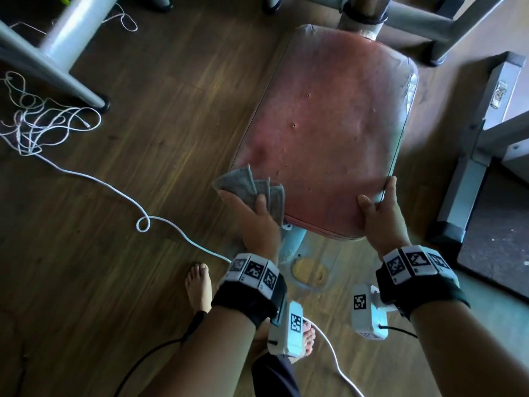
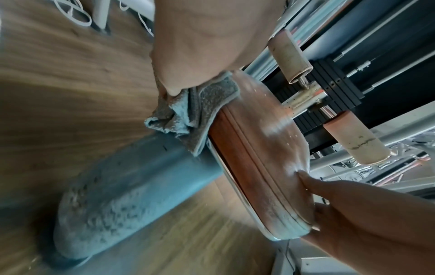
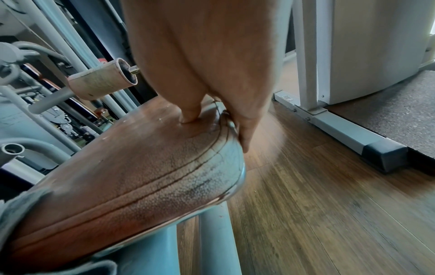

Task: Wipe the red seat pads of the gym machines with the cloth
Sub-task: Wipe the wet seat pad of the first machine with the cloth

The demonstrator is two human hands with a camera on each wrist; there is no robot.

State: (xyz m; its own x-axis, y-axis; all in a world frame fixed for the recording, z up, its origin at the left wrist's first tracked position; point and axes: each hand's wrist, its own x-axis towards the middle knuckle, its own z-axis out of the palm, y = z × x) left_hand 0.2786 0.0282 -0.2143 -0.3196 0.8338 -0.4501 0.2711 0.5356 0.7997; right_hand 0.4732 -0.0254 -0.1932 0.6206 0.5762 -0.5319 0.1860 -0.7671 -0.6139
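Because the grey cloth is only bunched under the left hand at the near left corner of the red seat pad, loose folds hanging past the edge could slip free on a hard stroke, leaving bare fingers to rub cracked vinyl. That hand curls over the wad, thumb on top, pinning it to the pad's edge. Trailing white cable lies on the floor beside the bare foot and could snag a step. Right of the cloth, the right hand clamps the opposite near corner, thumb pressed on top, fingers wrapped down the side, steadying the seat.
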